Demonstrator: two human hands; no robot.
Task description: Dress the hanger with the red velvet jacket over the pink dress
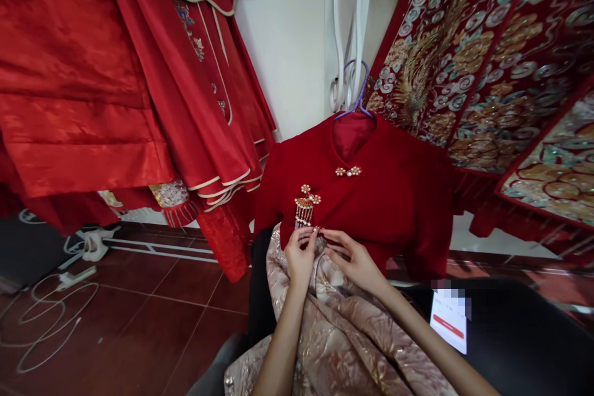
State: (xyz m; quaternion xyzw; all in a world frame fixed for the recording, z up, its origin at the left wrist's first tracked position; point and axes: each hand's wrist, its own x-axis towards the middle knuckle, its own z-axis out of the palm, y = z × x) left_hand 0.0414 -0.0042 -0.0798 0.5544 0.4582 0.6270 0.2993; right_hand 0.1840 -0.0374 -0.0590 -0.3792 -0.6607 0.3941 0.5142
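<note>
A dark red short-sleeved jacket (394, 179) hangs on a purple hanger (358, 105) in front of me. A beaded frog fastener (348, 171) closes its collar, and a fan-shaped brooch (304, 211) with bead tassels sits on the chest. At the jacket's lower front, my left hand (299, 253) pinches a small pearl frog button (316, 229), partly hidden by the fingertips. Just to its right, my right hand (355, 263) has its fingers stretched and apart, the index fingertip at the same button. Beneath both hands lies a shiny pinkish-gold fabric (343, 328).
Red garments (190, 74) hang at left, and an embroidered one (473, 74) at right. A lit phone (449, 322) rests on a dark surface right of my arm. White cables (55, 309) and a rack base rail (171, 252) are at floor level on the left.
</note>
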